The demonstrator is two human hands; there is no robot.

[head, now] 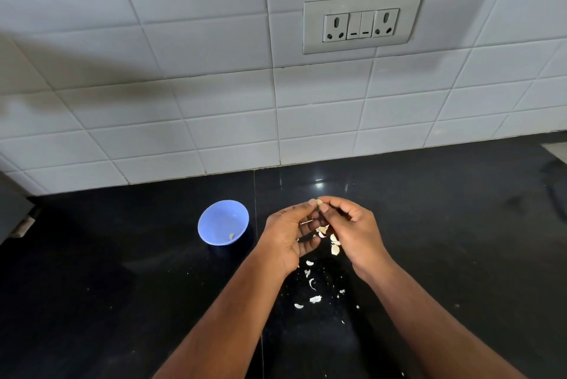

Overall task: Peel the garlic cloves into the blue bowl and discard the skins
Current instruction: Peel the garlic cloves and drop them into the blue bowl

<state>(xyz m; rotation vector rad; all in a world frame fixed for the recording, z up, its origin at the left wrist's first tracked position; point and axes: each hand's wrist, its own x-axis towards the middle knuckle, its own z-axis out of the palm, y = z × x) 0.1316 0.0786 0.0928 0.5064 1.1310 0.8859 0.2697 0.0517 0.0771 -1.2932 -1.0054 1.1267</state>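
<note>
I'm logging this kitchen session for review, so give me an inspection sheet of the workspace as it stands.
Surface: glossy black counter.
Job's things: blue bowl holds one peeled clove; another garlic clove pinched between both hands.
Clutter: garlic skins scattered on counter.
Hands: left hand and right hand both pinch the clove.
Cables: nothing seen.
Surroundings: white tiled wall, socket panel.

Bare forearms [429, 317], no sleeves
</note>
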